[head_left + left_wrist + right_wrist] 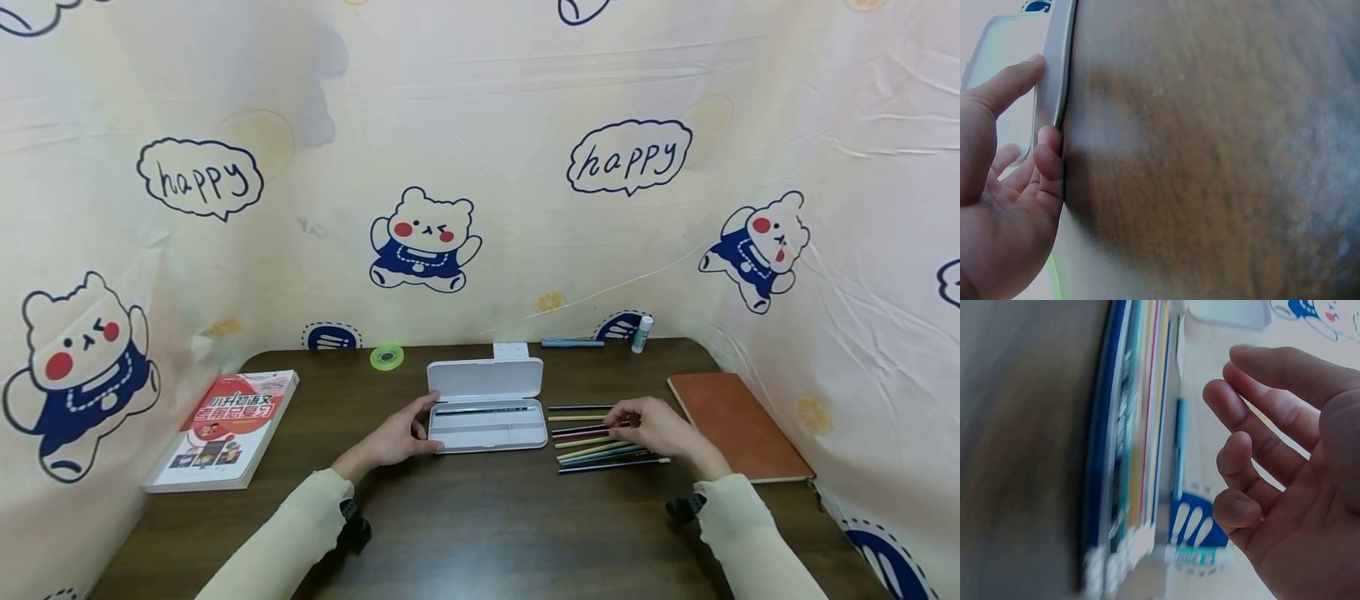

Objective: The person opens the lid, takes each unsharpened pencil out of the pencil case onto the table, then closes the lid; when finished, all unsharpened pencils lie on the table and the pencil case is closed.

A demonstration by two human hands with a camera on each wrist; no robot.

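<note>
A white pencil case (487,435) lies open in the middle of the dark wooden table (480,517), lid (485,379) raised at the back. One dark pencil (483,410) lies inside it. My left hand (401,437) rests at the case's left end, with thumb and fingertips touching its edge (1057,75). The palm of the left hand (1004,187) is relaxed. Several coloured pencils (592,442) lie side by side right of the case. My right hand (648,427) hovers over their right ends. In the right wrist view its fingers (1254,444) are loosely bent and apart from the pencils (1129,456), holding nothing.
A red and white book (225,425) lies at the left, an orange-brown notebook (735,425) at the right. Along the back edge are a green tape roll (386,357), a blue pen (572,342) and a glue stick (642,332). Bear-print cloth walls three sides.
</note>
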